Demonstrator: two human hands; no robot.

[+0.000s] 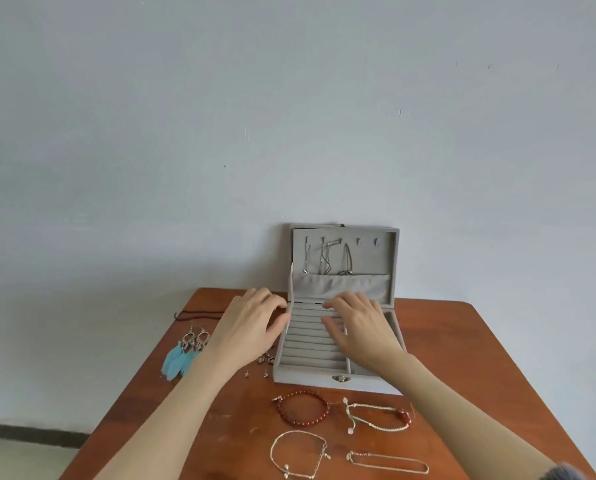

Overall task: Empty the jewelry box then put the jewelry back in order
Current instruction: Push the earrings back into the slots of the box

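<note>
From my remote seat, I see a grey velvet jewelry box standing open at the far edge of a reddish wooden table, its lid upright against a pale wall. Thin chain necklaces hang from hooks inside the lid above a gathered pocket.

The right hand hovers over the box's ridged ring rolls, fingers spread and relaxed, gripping nothing. The left hand sits at the box's left wall, thumb against its edge and fingers loosely bent; I cannot tell whether it pinches anything.

On the table left of the box lie blue feather earrings, a dark cord behind them, and several small studs and rings just beside the box's front left corner.

In front of the box lie four bracelets, apart from one another: a red bead bracelet, a pale braided bracelet with a red charm, a thin chain bracelet nearest me on the left, and a second fine chain bracelet on the right.
</note>
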